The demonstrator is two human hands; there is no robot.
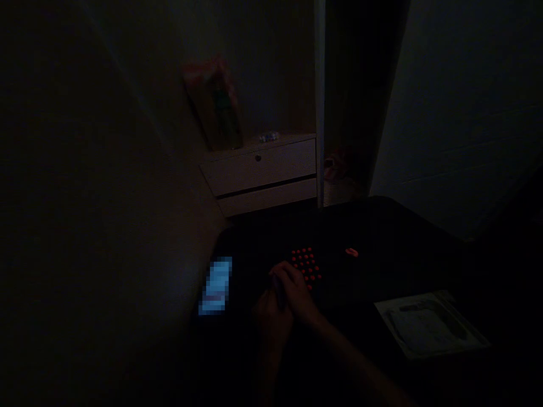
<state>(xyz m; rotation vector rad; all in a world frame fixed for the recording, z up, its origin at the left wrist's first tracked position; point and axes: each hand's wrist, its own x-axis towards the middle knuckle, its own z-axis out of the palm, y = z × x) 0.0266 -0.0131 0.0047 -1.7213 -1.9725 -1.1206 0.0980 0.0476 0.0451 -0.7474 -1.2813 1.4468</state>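
Note:
The room is very dark. My left hand (274, 319) and my right hand (299, 291) meet above a dark tabletop (263, 243), both closed around a small dark, purplish object (278, 289) whose kind I cannot make out. My right hand curls over it from the right, while the left is below and dimmer. Just beyond my right hand lie several small round red pieces (306, 264) in rough rows, the nearest partly hidden behind that hand. Further right sits a small orange-red oval thing (352, 252).
A lit, blurred-out screen (215, 286) lies at the left, by the wall. At the right is a pale flat sheet or packet (430, 325). Behind the table stand a light drawer unit (267, 169), with a red-topped bag or box (214, 104) on it, and a vertical post (320, 102).

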